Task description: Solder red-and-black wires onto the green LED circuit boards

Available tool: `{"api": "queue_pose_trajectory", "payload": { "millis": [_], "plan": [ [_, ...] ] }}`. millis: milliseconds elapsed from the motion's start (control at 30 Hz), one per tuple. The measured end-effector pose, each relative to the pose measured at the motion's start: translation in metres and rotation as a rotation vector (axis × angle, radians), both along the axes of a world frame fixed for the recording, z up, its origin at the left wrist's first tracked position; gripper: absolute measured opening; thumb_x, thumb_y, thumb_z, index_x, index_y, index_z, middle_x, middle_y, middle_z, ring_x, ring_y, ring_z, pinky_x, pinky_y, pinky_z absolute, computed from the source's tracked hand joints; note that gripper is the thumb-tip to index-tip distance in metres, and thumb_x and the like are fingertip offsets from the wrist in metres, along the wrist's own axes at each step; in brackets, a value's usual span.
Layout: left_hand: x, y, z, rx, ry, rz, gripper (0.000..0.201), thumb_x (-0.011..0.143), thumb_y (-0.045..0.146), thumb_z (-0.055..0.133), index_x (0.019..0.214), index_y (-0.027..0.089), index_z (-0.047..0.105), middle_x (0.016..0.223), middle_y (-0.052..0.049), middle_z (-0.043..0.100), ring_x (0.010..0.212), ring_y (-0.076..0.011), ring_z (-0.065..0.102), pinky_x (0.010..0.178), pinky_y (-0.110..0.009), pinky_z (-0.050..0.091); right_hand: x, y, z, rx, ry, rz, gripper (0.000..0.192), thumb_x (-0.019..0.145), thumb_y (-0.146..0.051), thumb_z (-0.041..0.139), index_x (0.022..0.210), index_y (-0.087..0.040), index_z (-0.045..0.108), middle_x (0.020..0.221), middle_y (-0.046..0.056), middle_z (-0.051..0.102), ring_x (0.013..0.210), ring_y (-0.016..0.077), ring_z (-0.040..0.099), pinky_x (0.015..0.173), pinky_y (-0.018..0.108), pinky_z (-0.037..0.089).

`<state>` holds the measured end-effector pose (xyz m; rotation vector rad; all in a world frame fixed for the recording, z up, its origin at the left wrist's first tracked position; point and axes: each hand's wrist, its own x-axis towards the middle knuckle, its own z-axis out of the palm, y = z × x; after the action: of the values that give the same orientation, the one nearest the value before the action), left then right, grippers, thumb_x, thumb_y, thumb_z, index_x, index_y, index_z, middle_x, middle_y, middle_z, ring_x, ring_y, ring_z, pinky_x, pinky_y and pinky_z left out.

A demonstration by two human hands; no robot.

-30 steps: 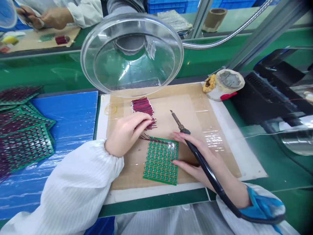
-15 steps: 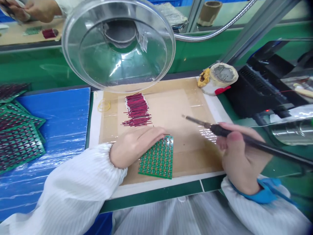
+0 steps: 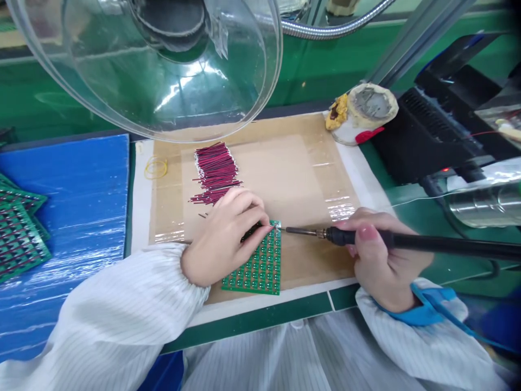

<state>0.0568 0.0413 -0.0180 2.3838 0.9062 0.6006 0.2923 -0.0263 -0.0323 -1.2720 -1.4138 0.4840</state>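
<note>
Head view: left hand [image 3: 228,233] lies on the upper left of the green circuit board panel [image 3: 260,266], its fingers [image 3: 254,217] pinched on what looks like a thin dark wire [image 3: 251,232], though the view is too small to be sure. The panel sits on the brown taped mat [image 3: 293,179] at the near edge of the table [image 3: 309,70]. Right hand [image 3: 378,255] is clenched around the black handle of the soldering iron [image 3: 366,238], whose tip meets the panel's top right corner, just beside the left fingertips.

Doing this step well probably means keeping the wire end pressed flat on its pad, with the fingertips clear of the hot tip, and bracing the right wrist on the mat so the tip does not skid.

Behind the left hand lies a bundle of red and black wires [image 3: 215,171], with a yellow rubber band [image 3: 156,168] to its left. Finished panels [image 3: 18,233] rest on a blue sheet [image 3: 81,217]. A clear fume hood [image 3: 154,60] hangs above, and a tip-cleaning sponge holder [image 3: 362,111] stands at the mat's far right corner.
</note>
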Motion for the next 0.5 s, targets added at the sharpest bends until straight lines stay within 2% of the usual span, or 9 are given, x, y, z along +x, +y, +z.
{"api": "queue_pose_trajectory", "payload": {
  "millis": [167,500],
  "plan": [
    [0.0011,-0.0010,-0.0008,0.002,-0.002,0.000,0.011,0.092,0.020,0.053,0.086,0.015,0.061,0.096,-0.004,0.057,0.095,-0.0185,0.048,0.090,-0.037,0.041,-0.0003,0.0007,0.0018,-0.038,-0.054,0.004,0.013,0.086,-0.019,0.058,0.085,-0.024,0.070,0.069,-0.003,0.064,0.057,0.0104,0.058,0.054,0.026,0.046],
    [0.0014,-0.0017,-0.0011,-0.018,0.022,0.018,0.013,0.093,0.022,0.051,0.087,0.016,0.060,0.097,-0.006,0.059,0.096,-0.0207,0.049,0.086,-0.039,0.042,-0.0018,0.0012,0.0026,0.043,-0.063,0.024,0.012,0.083,-0.016,0.060,0.084,-0.022,0.070,0.073,-0.001,0.067,0.054,0.0107,0.056,0.053,0.027,0.048]
  ]
}}
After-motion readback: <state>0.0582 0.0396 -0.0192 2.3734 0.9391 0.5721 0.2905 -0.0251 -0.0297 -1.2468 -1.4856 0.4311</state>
